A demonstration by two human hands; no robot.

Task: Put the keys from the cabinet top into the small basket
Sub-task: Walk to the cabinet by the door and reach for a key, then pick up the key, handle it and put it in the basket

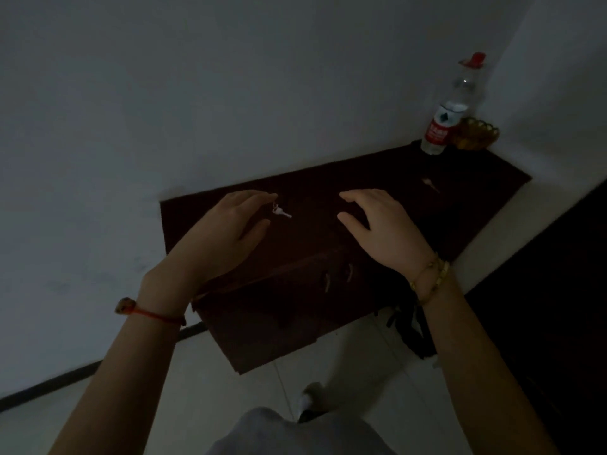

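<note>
A small silver key [282, 213] on a ring lies on the dark cabinet top [328, 192]. My left hand [226, 231] hovers over it, fingers spread, fingertips right at the ring and thumb apart from them. My right hand [377, 221] hovers open over the middle of the top, holding nothing. A second pale key [429, 184] lies further right on the top. The small amber basket [478, 134] stands in the far right corner, against the wall.
A clear water bottle [450, 113] with a red label and red cap stands just left of the basket. The cabinet has drawer handles [328, 280] on its front. A dark bag [410, 326] hangs or leans at the cabinet's right side. The light is dim.
</note>
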